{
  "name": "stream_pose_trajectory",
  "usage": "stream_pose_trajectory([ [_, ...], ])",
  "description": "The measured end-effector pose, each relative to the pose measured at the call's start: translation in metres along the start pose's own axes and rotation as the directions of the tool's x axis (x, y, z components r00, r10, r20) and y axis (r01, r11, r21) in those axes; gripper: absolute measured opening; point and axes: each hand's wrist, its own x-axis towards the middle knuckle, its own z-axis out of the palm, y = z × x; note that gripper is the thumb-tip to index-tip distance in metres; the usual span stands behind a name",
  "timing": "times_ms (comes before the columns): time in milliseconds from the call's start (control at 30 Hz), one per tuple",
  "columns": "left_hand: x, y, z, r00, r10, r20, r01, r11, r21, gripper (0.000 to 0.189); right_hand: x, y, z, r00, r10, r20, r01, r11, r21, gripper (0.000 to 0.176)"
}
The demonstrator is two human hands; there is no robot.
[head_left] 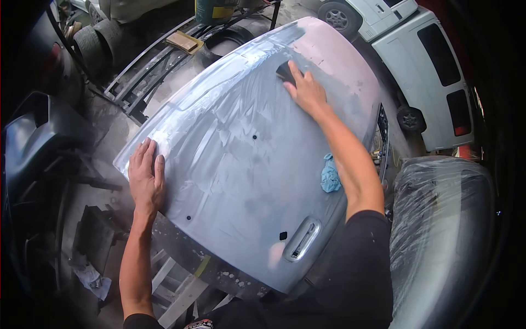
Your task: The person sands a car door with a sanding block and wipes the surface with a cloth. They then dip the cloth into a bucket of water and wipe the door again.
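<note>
A large grey and pinkish car panel (230, 175) lies in front of me, with whitish streaks across its upper left part. Near its far end my right hand (308, 90) holds a dark sanding pad (284, 72) against the surface. My left hand (146, 172) rests flat on the panel's left edge, fingers extended, holding nothing. A crumpled blue cloth (330, 174) lies on the panel beside my right forearm. Close to the near end is an oval handle recess (302, 239), with a small dark square hole (283, 236) next to it.
Metal frames (137, 82), a tire (227, 41) and a dark green bucket (215, 11) are beyond the panel. A white van (419, 82) stands at the upper right, and a plastic-covered vehicle (438, 236) at the right. Dark bumper parts (41, 142) are at the left.
</note>
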Motion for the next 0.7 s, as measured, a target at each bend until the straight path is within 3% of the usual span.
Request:
stream_pose_trajectory([
  [100,0.001,0.000,0.000,1.000,0.005,0.020,-0.006,1.000,0.014,0.049,-0.122,-0.034,-0.041,0.982,-0.181,0.046,0.177,0.981,0.078,0.081],
  [200,0.001,0.001,0.001,1.000,-0.001,0.019,0.001,1.000,0.018,0.049,-0.120,-0.016,-0.041,0.968,-0.245,0.052,0.239,0.965,0.110,0.083],
  [367,0.002,0.003,0.003,1.000,-0.006,0.003,0.006,1.000,0.009,0.048,0.055,0.033,0.015,0.979,0.204,0.026,-0.203,0.978,-0.053,0.066],
  [467,-0.003,-0.001,0.000,1.000,0.003,0.021,-0.003,1.000,0.001,0.048,0.040,0.023,0.018,0.992,0.127,0.003,-0.127,0.990,-0.054,0.066],
  [633,0.001,0.000,0.001,1.000,0.015,0.014,-0.016,1.000,0.025,0.048,-0.131,-0.021,-0.042,0.971,-0.237,0.033,0.232,0.965,0.124,0.081],
  [700,0.001,0.000,0.002,1.000,0.004,0.022,-0.005,1.000,0.031,0.048,-0.109,-0.007,-0.036,0.969,-0.248,0.018,0.245,0.965,0.098,0.082],
])
